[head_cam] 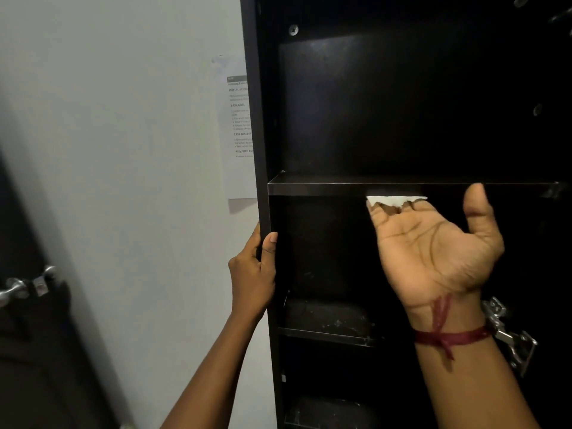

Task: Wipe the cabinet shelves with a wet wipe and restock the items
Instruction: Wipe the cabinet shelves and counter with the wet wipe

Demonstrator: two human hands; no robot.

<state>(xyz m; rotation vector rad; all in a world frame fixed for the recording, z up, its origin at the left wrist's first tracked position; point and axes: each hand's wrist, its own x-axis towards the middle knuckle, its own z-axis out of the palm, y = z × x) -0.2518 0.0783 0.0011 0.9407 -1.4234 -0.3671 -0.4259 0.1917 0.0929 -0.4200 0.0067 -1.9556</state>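
Dark brown wood makes up the tall open cabinet (263,150), which fills the picture from 12 o'clock round to 5 o'clock.

The right hand (433,249) is at about 3 o'clock from the middle. Its palm faces up and its thumb sticks up, well apart from the fingers. It pushes the thin white wet wipe (393,200) up against the bottom side of the flat dark upper shelf (309,188), close to the front edge. The wipe hides the fingertips, so I cannot tell how much they bend.

The left hand (252,274) is at about 8 o'clock. It wraps round the cabinet's left side wall, with the thumb on the front edge and the fingers behind.

Every shelf that shows has nothing on it, so the things seem to be taken out already. I cannot see them anywhere. The wiping looks to be in the middle. The dusty lower shelf (325,334) at 6 o'clock has pale specks on it, so I think it has not been wiped yet. Putting the things back is all left to do.

A white printed paper sheet (240,134) hangs on the wall at 10 o'clock. A silver door handle (18,289) is at 8 o'clock, by the edge. A shiny metal hinge (510,335) is at 4 o'clock, just beside the red thread (452,337) tied round the right wrist.
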